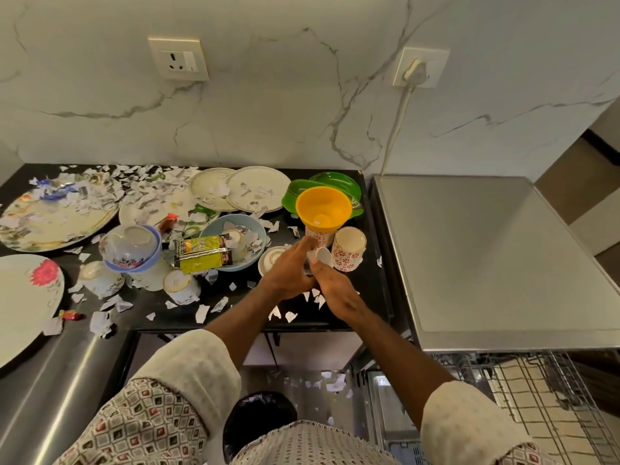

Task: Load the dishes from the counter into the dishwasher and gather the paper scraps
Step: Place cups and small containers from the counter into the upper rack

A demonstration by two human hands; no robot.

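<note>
Nothing legible in this shot. The yellow-green packet (201, 255) lying across the blue bowl (216, 226) has dark print on its black ends, but it is all blur. The paper scraps (147, 186) strewn over the surface (181, 318) show grey printed lines, too small to read. There is a faint mark on the tipped cup (176, 282), unreadable as well.

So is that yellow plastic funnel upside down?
No, upright: the yellow plastic funnel has its wide mouth facing up, narrow end down on a white cup with red flowers.
</note>
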